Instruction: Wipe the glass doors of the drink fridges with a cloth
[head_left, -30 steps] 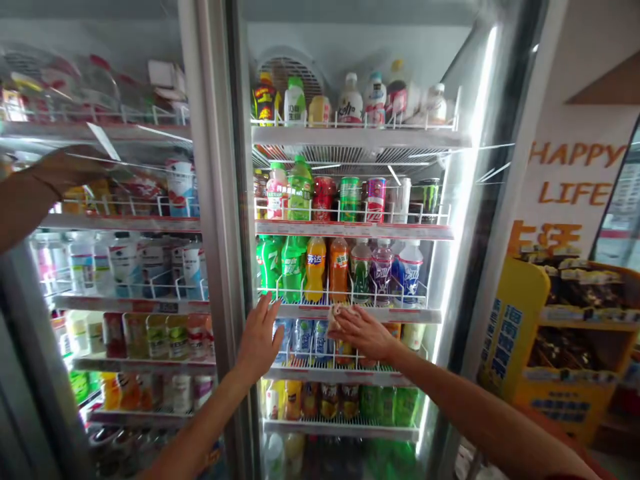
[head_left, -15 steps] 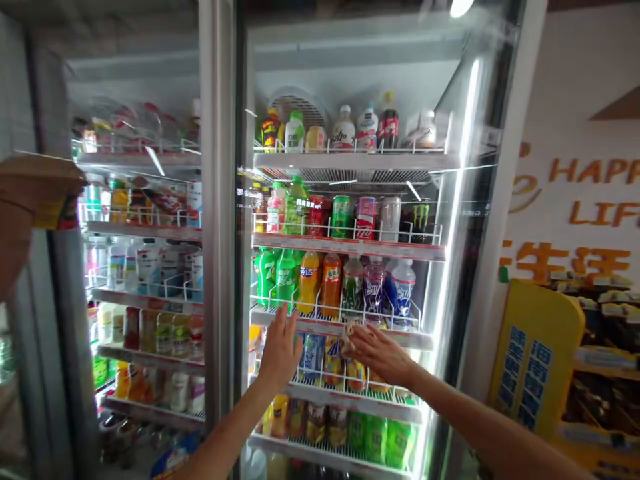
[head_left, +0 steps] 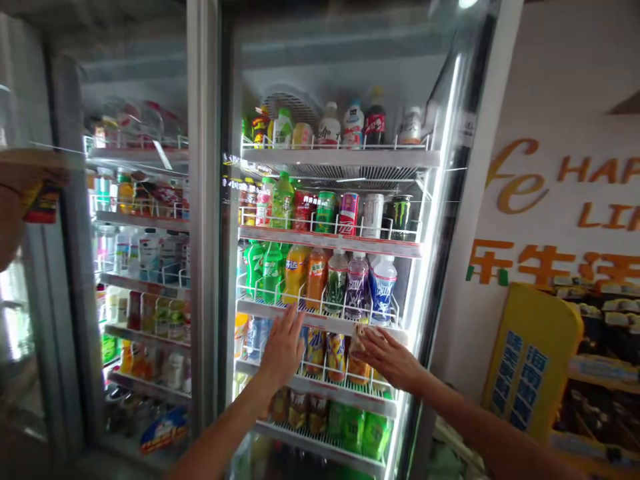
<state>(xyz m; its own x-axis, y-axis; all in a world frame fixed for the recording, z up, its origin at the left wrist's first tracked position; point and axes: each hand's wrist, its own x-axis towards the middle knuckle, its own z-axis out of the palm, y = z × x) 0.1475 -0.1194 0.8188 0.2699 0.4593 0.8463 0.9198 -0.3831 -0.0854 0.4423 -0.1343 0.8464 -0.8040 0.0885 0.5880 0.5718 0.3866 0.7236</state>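
Note:
My left hand [head_left: 284, 343] is raised with its fingers stretched out, at or near the glass door [head_left: 430, 267] of a lit drinks fridge. Nothing shows in it. My right hand [head_left: 393, 357] lies to the right, fingers flat over a crumpled pale cloth [head_left: 363, 333] that appears pressed to the glass. Part of the cloth is hidden under the fingers. Behind the glass, orange soda bottles [head_left: 316, 277] and a blue-labelled bottle [head_left: 384, 287] stand upright on a wire-railed shelf [head_left: 320, 321]. Reflections across the pane show the door is closed.
A metal door frame [head_left: 203, 233] divides this fridge from a second one with stocked shelves [head_left: 145, 283] on the left. To the right stand a yellow display rack [head_left: 537, 360] and a wall with orange lettering [head_left: 520, 177]. A red and yellow packet [head_left: 43, 203] shows at far left.
The view has turned slightly right, so the fridge sits further left. Both hands have slid a little to the right relative to the shelves, the right one with the cloth.

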